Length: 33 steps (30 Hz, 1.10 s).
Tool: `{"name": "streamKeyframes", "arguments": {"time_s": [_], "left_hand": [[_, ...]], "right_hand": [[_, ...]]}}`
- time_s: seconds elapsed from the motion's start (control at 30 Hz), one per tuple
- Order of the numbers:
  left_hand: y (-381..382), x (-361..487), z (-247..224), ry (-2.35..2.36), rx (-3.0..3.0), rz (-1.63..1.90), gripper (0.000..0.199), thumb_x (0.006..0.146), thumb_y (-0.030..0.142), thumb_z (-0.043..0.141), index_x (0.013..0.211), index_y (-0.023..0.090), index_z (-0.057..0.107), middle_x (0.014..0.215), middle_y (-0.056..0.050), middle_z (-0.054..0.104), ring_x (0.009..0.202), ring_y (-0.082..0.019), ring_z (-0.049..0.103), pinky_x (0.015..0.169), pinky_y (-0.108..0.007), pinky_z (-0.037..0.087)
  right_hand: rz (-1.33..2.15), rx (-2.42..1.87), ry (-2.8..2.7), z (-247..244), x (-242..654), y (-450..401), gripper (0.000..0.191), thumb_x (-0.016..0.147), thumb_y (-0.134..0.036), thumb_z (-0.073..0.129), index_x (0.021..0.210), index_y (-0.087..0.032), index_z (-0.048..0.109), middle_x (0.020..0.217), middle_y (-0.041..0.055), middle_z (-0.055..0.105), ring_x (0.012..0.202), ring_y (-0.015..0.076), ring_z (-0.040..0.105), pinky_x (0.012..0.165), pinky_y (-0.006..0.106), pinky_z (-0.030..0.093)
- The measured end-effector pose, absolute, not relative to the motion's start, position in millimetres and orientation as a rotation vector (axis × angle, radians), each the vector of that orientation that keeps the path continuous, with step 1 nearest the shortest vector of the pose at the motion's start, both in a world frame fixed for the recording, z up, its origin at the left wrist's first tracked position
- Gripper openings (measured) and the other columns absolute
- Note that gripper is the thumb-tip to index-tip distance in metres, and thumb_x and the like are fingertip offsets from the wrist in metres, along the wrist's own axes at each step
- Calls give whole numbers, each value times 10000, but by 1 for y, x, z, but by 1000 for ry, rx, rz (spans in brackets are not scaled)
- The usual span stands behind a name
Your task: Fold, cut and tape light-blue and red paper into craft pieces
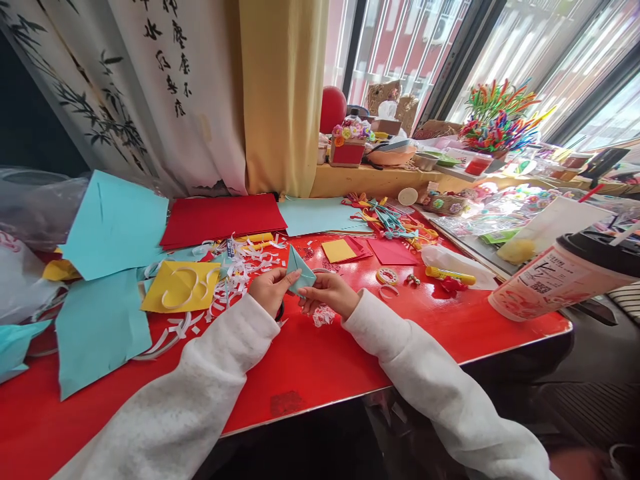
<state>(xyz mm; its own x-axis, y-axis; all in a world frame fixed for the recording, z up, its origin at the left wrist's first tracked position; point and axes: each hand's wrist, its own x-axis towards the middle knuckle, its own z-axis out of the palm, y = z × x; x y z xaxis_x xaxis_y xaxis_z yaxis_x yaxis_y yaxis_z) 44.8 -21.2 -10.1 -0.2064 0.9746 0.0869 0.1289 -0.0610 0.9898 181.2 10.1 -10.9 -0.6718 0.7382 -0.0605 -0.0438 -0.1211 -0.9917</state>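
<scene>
A small piece of folded light-blue paper point(295, 264), roughly triangular with a crease across it, is held up above the red table. My left hand point(270, 291) pinches its left side, thumb lying on the front. My right hand point(334, 293) grips its lower right edge between thumb and fingers. Beneath the hands lies a small heap of white and red paper scraps point(324, 316). Part of a dark object, perhaps scissors point(281, 311), shows beside my left hand, mostly hidden.
White paper strips point(235, 283) and a yellow sheet point(181, 287) lie left, near large light-blue sheets point(103, 333). Red sheets point(225, 219) are behind. Yellow squares point(339, 251), a tape roll point(387, 276) and a yellow marker pen point(450, 275) sit right. A lidded drink cup point(560, 273) stands at the right edge.
</scene>
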Motion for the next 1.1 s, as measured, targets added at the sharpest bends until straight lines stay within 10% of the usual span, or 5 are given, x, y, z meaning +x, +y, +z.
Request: {"name": "streamKeyframes", "arguments": {"time_s": [1.1], "left_hand": [[-17,40,-16,1393,1390,1302,316,620,455,547,723,158,573,623,11,579,541,-109,521,534,-226,406]], "right_hand": [[1571,-787,-1568,-13,187,12,259,672,-374,549,648,-142,438,466,-30,546,402,95,542,395,204,446]]}}
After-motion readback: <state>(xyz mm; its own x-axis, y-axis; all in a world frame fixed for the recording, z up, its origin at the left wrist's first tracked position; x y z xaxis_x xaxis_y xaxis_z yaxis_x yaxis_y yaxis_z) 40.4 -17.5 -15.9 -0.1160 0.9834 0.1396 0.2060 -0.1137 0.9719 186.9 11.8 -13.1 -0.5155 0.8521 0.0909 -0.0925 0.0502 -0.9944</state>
